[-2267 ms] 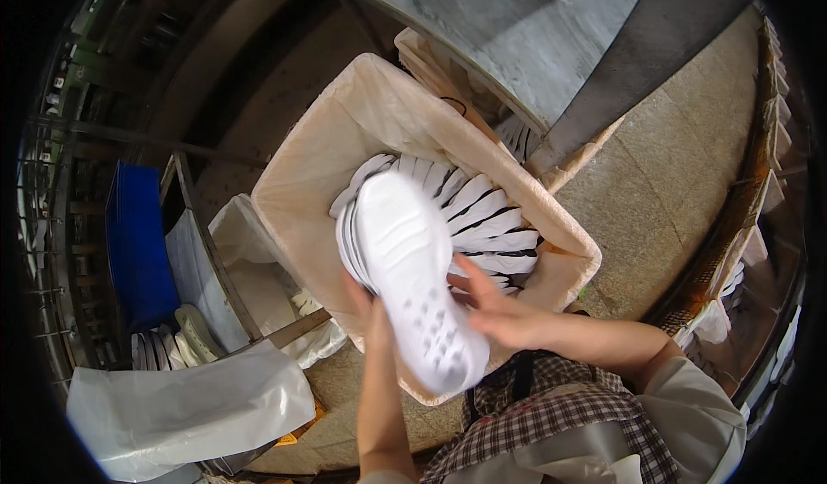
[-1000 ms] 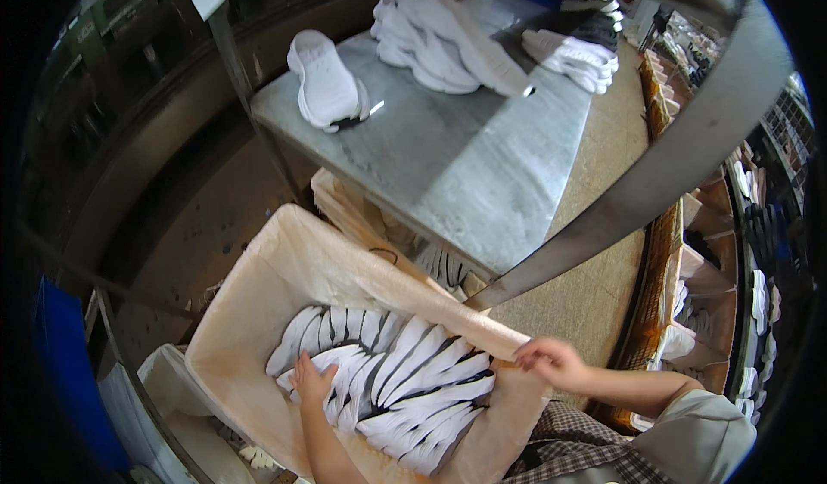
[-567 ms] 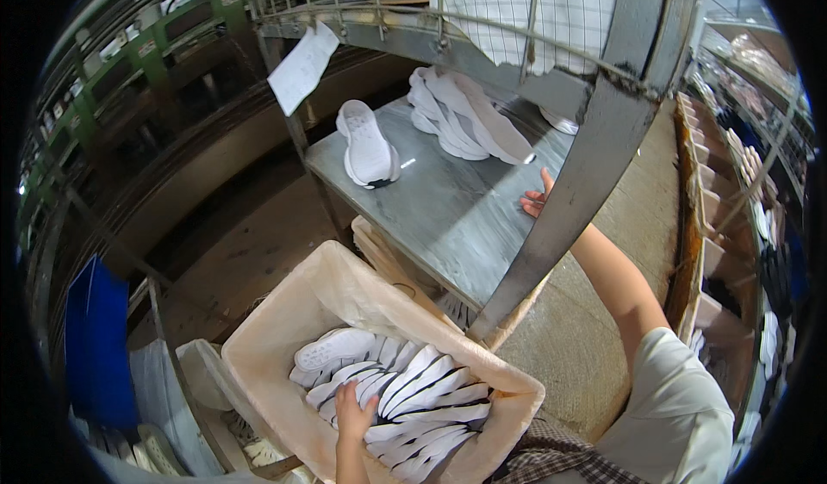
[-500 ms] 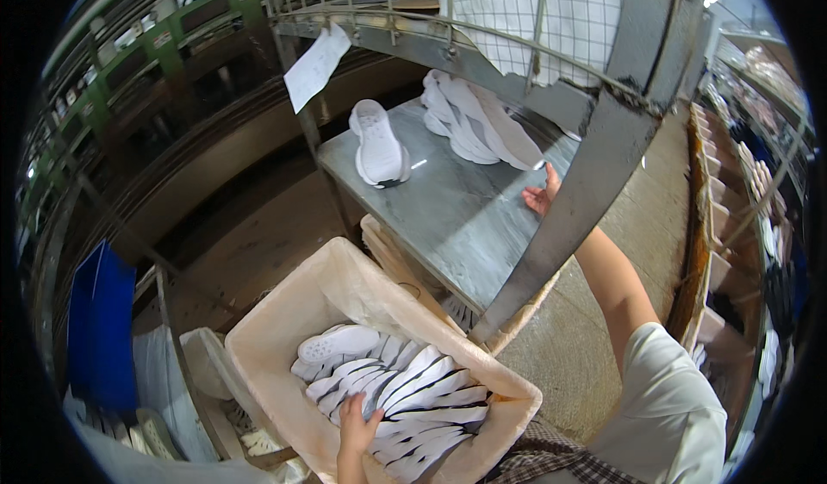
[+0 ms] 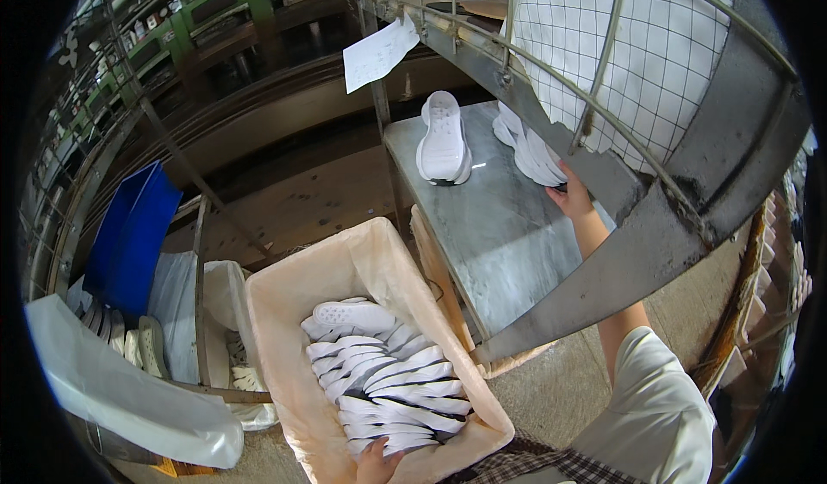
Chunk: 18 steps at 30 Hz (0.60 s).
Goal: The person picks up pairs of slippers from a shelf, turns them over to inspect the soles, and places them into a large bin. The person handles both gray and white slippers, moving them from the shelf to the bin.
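Inside the pale lined bin [image 5: 379,251] lie several white shoe soles [image 5: 388,381], stacked on edge in overlapping rows. My left hand [image 5: 377,465] is at the bin's near end, thumb and fingers apart, beside the closest soles and partly cut off by the lower edge. On the grey metal shelf [image 5: 469,234], my right hand [image 5: 572,196] closes on the near end of a stack of white soles [image 5: 530,152]; the rack frame hides part of that stack. One more white sole [image 5: 444,139] lies alone, hollow side up, to the left of it.
A slanting metal post [image 5: 594,290] of the rack crosses in front of my right forearm. Above the shelf is a wire basket [image 5: 603,79] with white sheeting, and a paper slip [image 5: 379,55] hangs there. A blue bin [image 5: 129,234] and clear plastic [image 5: 138,398] are at left.
My right hand has gone from beside the stack of soles to gripping its near end. My left hand has drawn back toward the bin's near end. The view has shifted.
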### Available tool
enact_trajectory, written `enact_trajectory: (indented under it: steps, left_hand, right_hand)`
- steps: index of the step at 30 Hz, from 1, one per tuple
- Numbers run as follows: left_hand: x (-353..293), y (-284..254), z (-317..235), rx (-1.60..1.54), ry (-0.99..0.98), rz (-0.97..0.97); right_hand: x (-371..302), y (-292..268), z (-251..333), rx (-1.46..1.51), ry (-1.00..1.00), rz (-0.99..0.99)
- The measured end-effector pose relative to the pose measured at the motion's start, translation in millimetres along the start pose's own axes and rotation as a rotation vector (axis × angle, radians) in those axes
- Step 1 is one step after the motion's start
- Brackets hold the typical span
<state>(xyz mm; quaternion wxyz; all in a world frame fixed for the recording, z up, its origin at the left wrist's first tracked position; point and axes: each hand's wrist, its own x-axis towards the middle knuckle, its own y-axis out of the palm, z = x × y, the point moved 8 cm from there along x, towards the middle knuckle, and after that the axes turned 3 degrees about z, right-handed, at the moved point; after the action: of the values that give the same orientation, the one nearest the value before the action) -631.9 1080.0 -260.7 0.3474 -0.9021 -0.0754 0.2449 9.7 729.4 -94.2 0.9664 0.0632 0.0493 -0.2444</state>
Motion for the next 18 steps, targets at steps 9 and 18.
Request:
enact_trajectory:
  steps: [9, 18]
  left_hand:
    - [21, -22, -204, -0.076, 0.398, 0.192]
    - [9, -16, -339, 0.072, 0.897, 0.357]
  right_hand:
    - [-20, -7, 4, 0.205, 0.078, 0.379]
    - [-86, -52, 8, 0.617, 0.245, 0.417]
